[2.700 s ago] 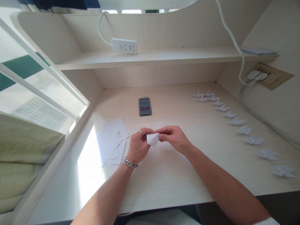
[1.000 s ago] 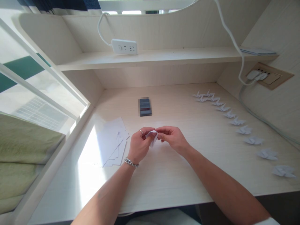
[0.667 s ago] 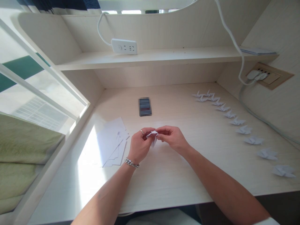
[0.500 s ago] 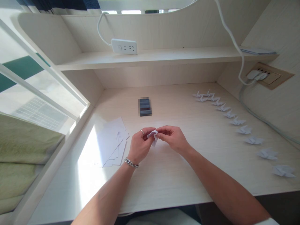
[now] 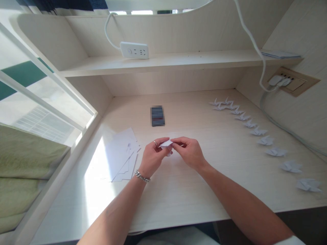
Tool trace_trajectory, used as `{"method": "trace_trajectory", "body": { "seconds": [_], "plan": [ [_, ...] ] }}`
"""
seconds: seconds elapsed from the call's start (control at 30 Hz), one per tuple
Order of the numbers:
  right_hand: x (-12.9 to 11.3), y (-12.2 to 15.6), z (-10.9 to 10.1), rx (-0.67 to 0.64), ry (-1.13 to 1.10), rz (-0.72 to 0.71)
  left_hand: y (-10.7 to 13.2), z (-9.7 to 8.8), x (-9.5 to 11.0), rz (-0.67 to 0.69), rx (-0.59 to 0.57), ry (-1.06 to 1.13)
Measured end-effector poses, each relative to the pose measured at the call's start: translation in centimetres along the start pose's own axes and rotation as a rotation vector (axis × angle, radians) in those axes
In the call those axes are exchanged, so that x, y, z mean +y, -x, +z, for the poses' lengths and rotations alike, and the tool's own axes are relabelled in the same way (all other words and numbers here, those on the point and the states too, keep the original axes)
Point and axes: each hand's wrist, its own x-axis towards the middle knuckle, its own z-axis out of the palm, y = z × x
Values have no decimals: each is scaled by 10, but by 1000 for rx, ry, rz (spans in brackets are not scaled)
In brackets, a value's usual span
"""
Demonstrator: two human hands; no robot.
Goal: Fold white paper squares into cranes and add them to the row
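Note:
Over the middle of the desk, a small piece of folded white paper is held between both hands. My left hand, with a ring and a chain bracelet, pinches it from the left, thumb in front and fingers behind. My right hand pinches its right corner between thumb and fingertips. Parts of the paper are hidden by the fingers. Sheets of white paper lie loosely stacked to the left of my left hand. Several folded paper cranes stand in a curved row along the right side.
A dark pixelated rectangular object lies beyond my hands. On the shelf stands a white power strip. A white cable hangs to the wall socket at right. The desk's front edge is close to my body.
The folded paper has turned, so a flat white face now shows on top instead of upright flaps. Both hands stay in nearly the same place, still pinching it.

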Motion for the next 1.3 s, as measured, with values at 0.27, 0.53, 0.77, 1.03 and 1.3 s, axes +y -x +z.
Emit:
{"method": "trace_trajectory", "body": {
  "seconds": [0.27, 0.53, 0.77, 1.03, 1.3],
  "plan": [
    [0, 0, 1, 1, -11, 8, 0, 0, 1, -45, -22, 101],
    [-1, -1, 0, 0, -13, -7, 1, 2, 4, -44, -48, 86],
    [5, -2, 8, -60, -221, 200, -4, 0, -2, 25, 121, 35],
    [-1, -1, 11, -301, -548, 502, -7, -1, -11, 97, 130, 20],
    [-2, 0, 13, -326, -523, 480, -6, -1, -4, 127, 101, 10]
  ]
}}
